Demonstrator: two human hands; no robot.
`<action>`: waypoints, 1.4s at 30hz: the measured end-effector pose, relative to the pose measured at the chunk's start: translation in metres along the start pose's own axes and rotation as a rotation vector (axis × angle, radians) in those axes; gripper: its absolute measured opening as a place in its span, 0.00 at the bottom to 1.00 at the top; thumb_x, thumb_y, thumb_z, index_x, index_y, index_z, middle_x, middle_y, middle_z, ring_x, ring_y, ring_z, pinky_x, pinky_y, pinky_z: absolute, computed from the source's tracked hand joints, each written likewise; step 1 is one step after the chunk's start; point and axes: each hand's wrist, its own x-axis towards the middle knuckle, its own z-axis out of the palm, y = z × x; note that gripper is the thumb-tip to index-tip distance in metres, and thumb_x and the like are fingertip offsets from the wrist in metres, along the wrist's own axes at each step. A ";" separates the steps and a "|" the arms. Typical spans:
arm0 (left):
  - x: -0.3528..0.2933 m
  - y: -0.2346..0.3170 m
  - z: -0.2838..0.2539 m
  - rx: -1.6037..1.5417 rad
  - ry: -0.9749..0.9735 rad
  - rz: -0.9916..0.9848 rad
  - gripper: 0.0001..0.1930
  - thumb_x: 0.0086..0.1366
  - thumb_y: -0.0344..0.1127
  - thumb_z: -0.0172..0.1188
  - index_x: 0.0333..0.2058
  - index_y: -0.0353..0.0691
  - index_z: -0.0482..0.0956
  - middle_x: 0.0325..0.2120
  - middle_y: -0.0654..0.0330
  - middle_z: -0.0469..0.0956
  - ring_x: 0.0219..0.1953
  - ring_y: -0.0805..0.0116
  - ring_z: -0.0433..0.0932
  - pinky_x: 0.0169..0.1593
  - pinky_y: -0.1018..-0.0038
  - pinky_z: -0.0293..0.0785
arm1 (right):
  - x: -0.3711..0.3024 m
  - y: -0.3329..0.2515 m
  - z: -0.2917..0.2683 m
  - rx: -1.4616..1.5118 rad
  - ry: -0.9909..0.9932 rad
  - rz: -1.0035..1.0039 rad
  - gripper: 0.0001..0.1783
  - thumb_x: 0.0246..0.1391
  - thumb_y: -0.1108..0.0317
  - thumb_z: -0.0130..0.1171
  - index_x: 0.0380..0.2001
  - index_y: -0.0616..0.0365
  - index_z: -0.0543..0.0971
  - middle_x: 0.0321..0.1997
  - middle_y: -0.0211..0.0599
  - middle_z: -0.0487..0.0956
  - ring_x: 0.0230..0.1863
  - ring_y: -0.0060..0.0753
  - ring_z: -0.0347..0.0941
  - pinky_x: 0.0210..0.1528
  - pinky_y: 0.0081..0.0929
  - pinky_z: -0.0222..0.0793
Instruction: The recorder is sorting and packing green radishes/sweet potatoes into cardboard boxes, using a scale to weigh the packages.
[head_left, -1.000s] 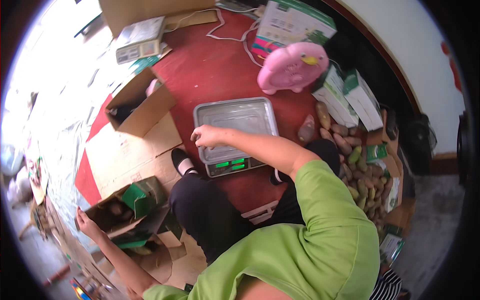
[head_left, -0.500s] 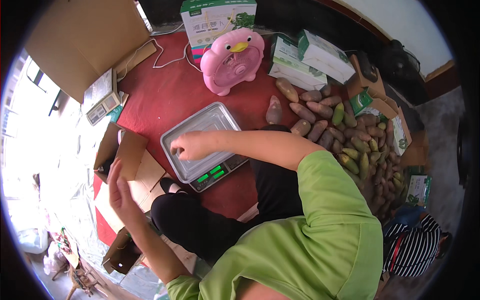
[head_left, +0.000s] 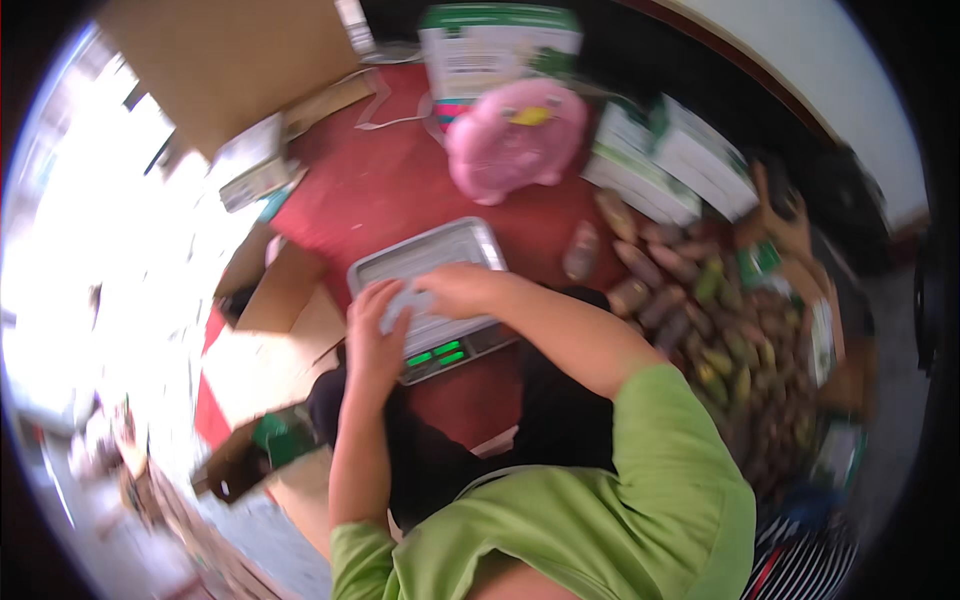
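A silver weighing scale (head_left: 462, 248) with a green lit display (head_left: 437, 354) sits on the red floor mat in front of me. My left hand (head_left: 372, 335) and my right hand (head_left: 458, 290) meet over its tray. Between them is a small pale thing (head_left: 404, 300), with my left fingers closed on it and my right fingertips touching it. The picture is blurred, so I cannot make out what the thing is. My green sleeves and dark-trousered knees fill the lower middle.
A pink round bird-shaped object (head_left: 515, 140) stands behind the scale. A heap of sweet potatoes (head_left: 700, 320) lies to the right, with green-and-white cartons (head_left: 660, 165) behind it. Open cardboard boxes (head_left: 285, 290) lie to the left. Another person's hand (head_left: 785, 215) is at the far right.
My left hand has come in from the cardboard boxes on the left to the scale tray and now meets my right hand there. The view has swung a little to the right.
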 end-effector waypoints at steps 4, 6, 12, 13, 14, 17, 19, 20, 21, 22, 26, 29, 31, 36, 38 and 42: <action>0.003 0.003 -0.002 -0.007 0.027 0.115 0.17 0.55 0.29 0.60 0.45 0.38 0.76 0.44 0.51 0.74 0.48 0.52 0.72 0.52 0.64 0.67 | -0.009 0.005 -0.012 0.129 0.057 -0.024 0.25 0.47 0.65 0.59 0.50 0.59 0.72 0.40 0.51 0.78 0.44 0.49 0.75 0.45 0.40 0.69; -0.003 0.004 -0.019 -0.034 0.056 0.135 0.16 0.56 0.29 0.60 0.45 0.37 0.76 0.43 0.51 0.75 0.45 0.52 0.73 0.49 0.64 0.69 | -0.016 0.002 -0.019 0.172 0.084 -0.004 0.24 0.47 0.64 0.57 0.49 0.60 0.72 0.35 0.49 0.79 0.39 0.45 0.76 0.42 0.37 0.69; -0.074 -0.059 -0.069 -0.139 0.338 -0.212 0.12 0.58 0.32 0.58 0.41 0.40 0.78 0.41 0.53 0.76 0.44 0.53 0.74 0.47 0.65 0.70 | -0.011 -0.002 -0.024 0.173 0.070 -0.022 0.23 0.48 0.67 0.57 0.49 0.63 0.72 0.33 0.45 0.79 0.35 0.32 0.74 0.39 0.27 0.68; -0.095 -0.088 -0.058 -0.111 0.410 -0.237 0.11 0.59 0.32 0.57 0.41 0.40 0.78 0.40 0.53 0.76 0.44 0.55 0.74 0.46 0.65 0.71 | -0.010 -0.004 -0.024 0.163 0.054 -0.051 0.23 0.48 0.67 0.57 0.49 0.63 0.72 0.33 0.45 0.79 0.35 0.32 0.74 0.39 0.27 0.68; -0.114 -0.108 -0.047 -0.086 0.477 -0.262 0.11 0.60 0.32 0.56 0.42 0.40 0.79 0.39 0.53 0.76 0.43 0.56 0.75 0.45 0.65 0.71 | -0.010 -0.005 -0.023 0.186 0.051 -0.044 0.23 0.48 0.67 0.57 0.49 0.64 0.71 0.33 0.43 0.78 0.34 0.30 0.73 0.39 0.26 0.68; -0.161 -0.137 0.001 -0.424 0.243 -0.457 0.18 0.66 0.39 0.50 0.54 0.43 0.71 0.49 0.50 0.71 0.54 0.58 0.68 0.56 0.67 0.63 | -0.011 -0.004 -0.021 0.223 0.037 -0.014 0.24 0.48 0.66 0.57 0.50 0.63 0.71 0.34 0.45 0.78 0.35 0.32 0.74 0.40 0.27 0.68; -0.184 -0.158 0.025 -0.486 0.232 -0.414 0.25 0.68 0.46 0.47 0.61 0.46 0.61 0.60 0.50 0.60 0.64 0.56 0.56 0.65 0.68 0.49 | -0.010 -0.004 -0.020 0.263 0.029 0.020 0.24 0.48 0.66 0.58 0.50 0.62 0.71 0.36 0.48 0.79 0.36 0.36 0.76 0.41 0.29 0.69; -0.190 -0.162 0.032 -0.489 0.249 -0.420 0.25 0.68 0.46 0.47 0.61 0.46 0.61 0.60 0.50 0.60 0.64 0.56 0.56 0.65 0.68 0.49 | -0.009 -0.003 -0.018 0.253 0.018 0.010 0.24 0.48 0.66 0.58 0.50 0.62 0.71 0.36 0.48 0.79 0.36 0.36 0.76 0.41 0.29 0.69; -0.195 -0.166 0.039 -0.519 0.266 -0.477 0.25 0.68 0.46 0.47 0.61 0.46 0.61 0.60 0.50 0.61 0.64 0.56 0.56 0.65 0.68 0.50 | -0.008 -0.001 -0.016 0.252 0.016 0.018 0.24 0.48 0.66 0.58 0.50 0.62 0.71 0.35 0.47 0.79 0.36 0.35 0.75 0.41 0.29 0.69; -0.197 -0.171 0.043 -0.548 0.281 -0.534 0.26 0.67 0.47 0.47 0.61 0.45 0.61 0.59 0.50 0.61 0.64 0.55 0.56 0.65 0.67 0.50 | -0.006 0.001 -0.014 0.252 0.015 0.026 0.24 0.49 0.67 0.58 0.50 0.62 0.71 0.35 0.47 0.79 0.36 0.35 0.75 0.41 0.29 0.69; -0.212 -0.191 0.055 -0.446 0.306 -0.570 0.25 0.66 0.46 0.51 0.59 0.44 0.65 0.59 0.47 0.62 0.62 0.53 0.59 0.63 0.67 0.54 | 0.003 0.005 -0.006 0.269 -0.013 0.017 0.24 0.48 0.67 0.58 0.50 0.62 0.72 0.35 0.45 0.79 0.36 0.33 0.75 0.41 0.28 0.69; -0.236 -0.195 0.042 -0.101 0.321 -0.558 0.22 0.57 0.32 0.60 0.52 0.42 0.72 0.48 0.52 0.72 0.52 0.54 0.69 0.56 0.65 0.65 | 0.006 0.003 -0.005 0.218 -0.048 0.003 0.23 0.49 0.68 0.57 0.50 0.63 0.72 0.33 0.42 0.78 0.35 0.29 0.74 0.40 0.25 0.68; -0.222 -0.140 -0.018 0.332 0.382 -0.405 0.25 0.47 0.33 0.67 0.47 0.43 0.74 0.51 0.53 0.70 0.58 0.51 0.63 0.59 0.57 0.60 | 0.000 -0.001 -0.011 0.280 -0.033 0.041 0.22 0.50 0.70 0.56 0.50 0.63 0.72 0.32 0.39 0.78 0.34 0.26 0.72 0.40 0.24 0.68; -0.228 -0.128 -0.136 0.627 0.739 -0.473 0.31 0.48 0.35 0.66 0.53 0.36 0.67 0.52 0.47 0.66 0.57 0.49 0.62 0.61 0.53 0.55 | -0.003 -0.004 -0.015 0.250 -0.005 0.051 0.22 0.51 0.71 0.56 0.50 0.63 0.71 0.30 0.37 0.77 0.32 0.24 0.70 0.39 0.23 0.67; -0.215 -0.130 -0.163 0.540 0.725 -0.581 0.31 0.47 0.40 0.68 0.49 0.34 0.70 0.49 0.48 0.70 0.56 0.50 0.65 0.59 0.60 0.59 | 0.004 0.000 -0.010 0.276 -0.050 0.048 0.22 0.51 0.71 0.56 0.51 0.63 0.71 0.29 0.36 0.76 0.31 0.23 0.70 0.38 0.23 0.67; -0.226 -0.167 -0.190 0.707 -0.173 -1.021 0.26 0.42 0.48 0.70 0.40 0.43 0.77 0.37 0.56 0.79 0.43 0.56 0.76 0.45 0.63 0.72 | 0.008 -0.009 -0.004 0.310 -0.068 0.064 0.22 0.51 0.71 0.55 0.51 0.64 0.70 0.29 0.36 0.76 0.31 0.24 0.70 0.37 0.23 0.67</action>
